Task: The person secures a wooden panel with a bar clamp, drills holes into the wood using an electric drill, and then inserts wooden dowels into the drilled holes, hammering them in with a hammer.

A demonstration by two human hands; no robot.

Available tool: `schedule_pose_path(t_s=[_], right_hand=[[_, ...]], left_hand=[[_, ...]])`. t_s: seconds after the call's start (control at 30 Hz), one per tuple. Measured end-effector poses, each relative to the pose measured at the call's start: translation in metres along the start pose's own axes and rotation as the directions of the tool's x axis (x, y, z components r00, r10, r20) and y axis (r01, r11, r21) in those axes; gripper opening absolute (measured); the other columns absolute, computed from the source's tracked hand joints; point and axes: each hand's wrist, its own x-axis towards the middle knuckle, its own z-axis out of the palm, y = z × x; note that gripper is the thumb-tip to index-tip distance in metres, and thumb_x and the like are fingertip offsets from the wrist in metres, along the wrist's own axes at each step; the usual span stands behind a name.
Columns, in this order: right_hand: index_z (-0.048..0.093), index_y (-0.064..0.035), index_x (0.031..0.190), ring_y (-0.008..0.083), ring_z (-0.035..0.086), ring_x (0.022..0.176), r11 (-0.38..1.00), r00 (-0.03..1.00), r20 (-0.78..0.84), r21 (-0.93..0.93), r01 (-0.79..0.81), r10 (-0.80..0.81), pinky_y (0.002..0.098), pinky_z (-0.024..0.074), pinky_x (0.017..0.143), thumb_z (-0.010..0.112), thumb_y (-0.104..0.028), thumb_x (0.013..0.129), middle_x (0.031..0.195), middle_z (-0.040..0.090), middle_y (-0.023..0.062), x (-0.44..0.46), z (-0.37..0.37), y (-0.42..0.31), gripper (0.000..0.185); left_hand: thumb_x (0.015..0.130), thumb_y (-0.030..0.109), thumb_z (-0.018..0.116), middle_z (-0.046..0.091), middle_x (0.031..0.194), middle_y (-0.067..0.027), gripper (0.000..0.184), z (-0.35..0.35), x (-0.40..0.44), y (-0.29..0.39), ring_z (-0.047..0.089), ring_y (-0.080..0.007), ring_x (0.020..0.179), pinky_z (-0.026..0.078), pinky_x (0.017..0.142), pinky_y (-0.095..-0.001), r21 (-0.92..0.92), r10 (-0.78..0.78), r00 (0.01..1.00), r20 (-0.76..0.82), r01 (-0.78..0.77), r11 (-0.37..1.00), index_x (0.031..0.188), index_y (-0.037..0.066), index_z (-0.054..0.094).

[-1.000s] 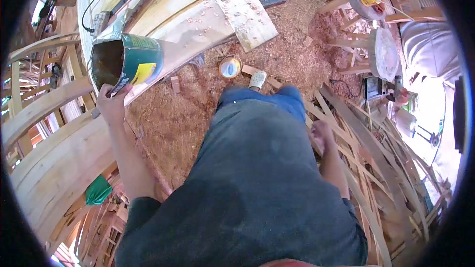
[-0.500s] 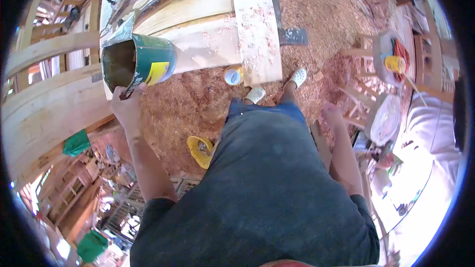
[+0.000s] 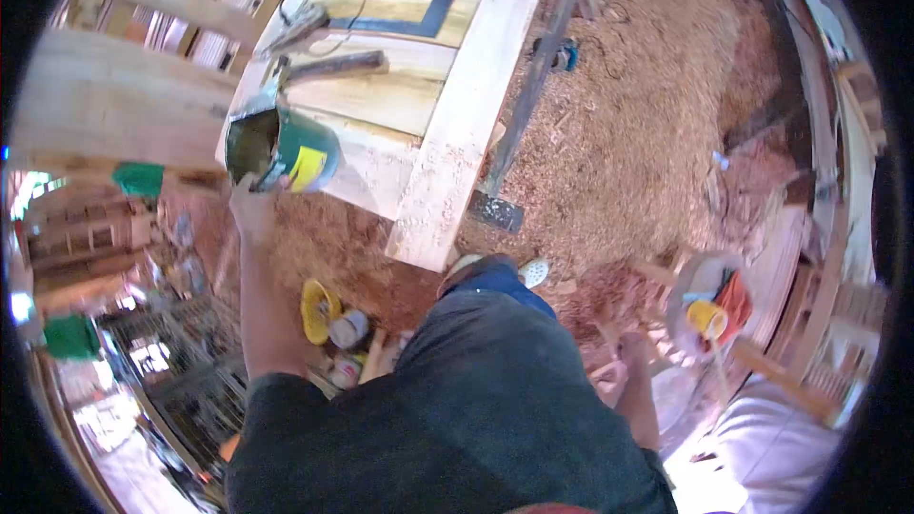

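My left hand (image 3: 252, 200) grips the near rim of a green metal can (image 3: 316, 138) with a yellow label patch. The can is at the near left corner of a pale wooden panel (image 3: 367, 157), its cut lid sticking up. Its mouth faces me, and the inside is too dark to make out. Just beyond the can lie a dark stick-like piece (image 3: 338, 65) and a corded tool (image 3: 297, 29). My right hand (image 3: 631, 347) hangs low at my right side, near a round-topped stool; its fingers are blurred.
A yellow basket (image 3: 316, 311) and a white tub (image 3: 349, 327) are on the ground at left. On a stool (image 3: 681, 309) at right sits a yellow cup (image 3: 706, 319). A metal bar (image 3: 538, 86) runs along the panel's right side. Wood shavings (image 3: 647, 133) cover the ground.
My view has turned to the right, and the panel now appears slanted. My left hand keeps its hold on the can's rim. My right hand appears lower in view, beside the stool.
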Motion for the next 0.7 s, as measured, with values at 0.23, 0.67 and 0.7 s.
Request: schedule_pose_path(t_s=[0.23, 0.67, 0.7], right_hand=[[0.067, -0.0056, 0.074, 0.0199, 0.064, 0.068, 0.935, 0.944, -0.128, 0.152, 0.322, -0.305, 0.0387, 0.0529, 0.06, 0.066, -0.016, 0.088, 0.073, 0.065, 0.0042, 0.105, -0.078, 0.01, 0.017], [0.072, -0.0015, 0.091, 0.0171, 0.067, 0.064, 0.637, 0.932, 0.114, 0.701, -0.321, 0.344, 0.0327, 0.0529, 0.055, 0.066, -0.015, 0.09, 0.074, 0.07, 0.0089, 0.252, -0.287, 0.015, 0.015], [0.072, -0.0017, 0.092, 0.0172, 0.067, 0.064, 0.656, 0.949, 0.104, 0.7, -0.283, 0.297, 0.0324, 0.0533, 0.055, 0.065, -0.014, 0.091, 0.074, 0.07, 0.009, 0.263, -0.297, 0.009, 0.014]], left_hand=[[0.072, 0.03, 0.093, 0.069, 0.073, -0.0101, 0.039, 0.02, -0.002, 0.018, 0.061, -0.0217, 0.067, 0.05, 0.066, -0.0376, 0.034, -0.102, 0.993, -0.063, 0.104, 0.994, 0.085, 0.001, 0.071], [0.066, 0.02, 0.093, 0.069, 0.086, -0.0138, 0.037, 0.069, 0.054, 0.233, 0.066, -0.0256, 0.081, 0.052, 0.074, -0.0377, -0.296, 0.145, 0.989, 0.02, -0.133, 0.946, 0.088, 0.001, 0.07], [0.065, 0.021, 0.093, 0.068, 0.085, -0.0136, 0.038, 0.079, 0.06, 0.251, 0.066, -0.0264, 0.08, 0.051, 0.073, -0.0382, -0.295, 0.146, 0.989, 0.039, -0.128, 0.947, 0.087, 0.001, 0.069]])
